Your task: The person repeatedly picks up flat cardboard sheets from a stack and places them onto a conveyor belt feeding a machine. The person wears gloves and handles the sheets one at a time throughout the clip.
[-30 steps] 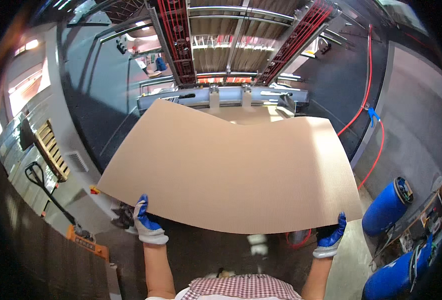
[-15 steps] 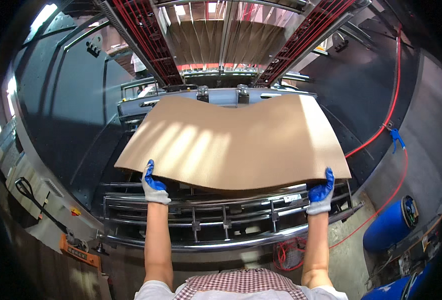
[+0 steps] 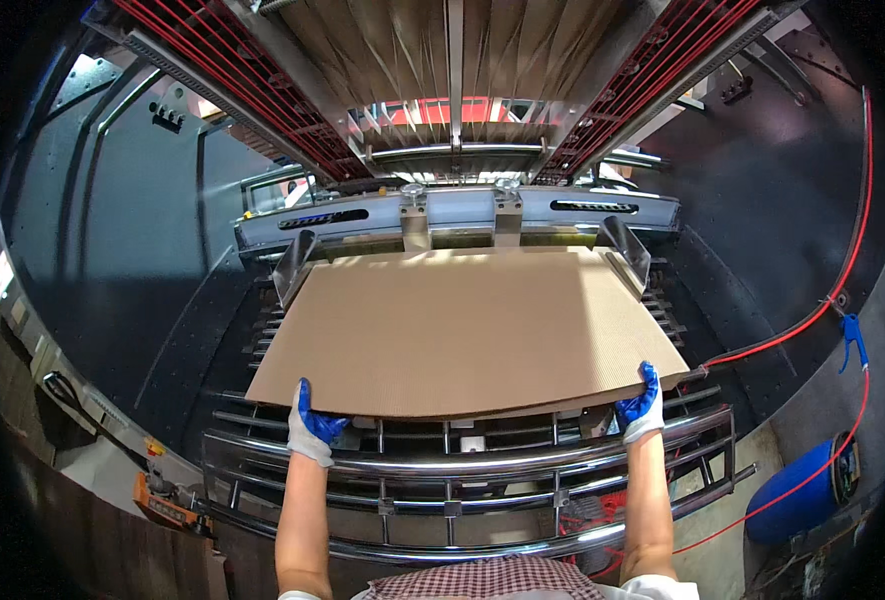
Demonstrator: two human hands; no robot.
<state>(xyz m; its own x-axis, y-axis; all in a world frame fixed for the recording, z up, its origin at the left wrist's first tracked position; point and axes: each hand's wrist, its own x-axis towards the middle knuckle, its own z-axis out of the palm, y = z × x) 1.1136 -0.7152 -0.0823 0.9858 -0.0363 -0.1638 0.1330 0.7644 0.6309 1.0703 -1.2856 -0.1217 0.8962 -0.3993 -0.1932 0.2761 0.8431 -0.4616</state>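
The gloved left hand [image 3: 314, 425] and right hand [image 3: 642, 405] pinch tan, rectangular corrugated cardboard [image 3: 462, 335] near its front corners, beyond the near edge of the chrome tubular rack [image 3: 442, 466]; its far end seems placed between grey metal guides [image 3: 294, 265], not yet released.

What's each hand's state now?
Left blue-and-white-gloved hand: closed, holding near edge of flat brown corrugated cardboard.
Right blue-and-white-gloved hand: closed, holding same edge.

Noted at three o'clock: blue air blow gun [image 3: 851, 336] on thin red hose [image 3: 866, 388]. At four: blue drum [image 3: 792, 492]. At eight: orange-bodied pallet truck [image 3: 166, 507].
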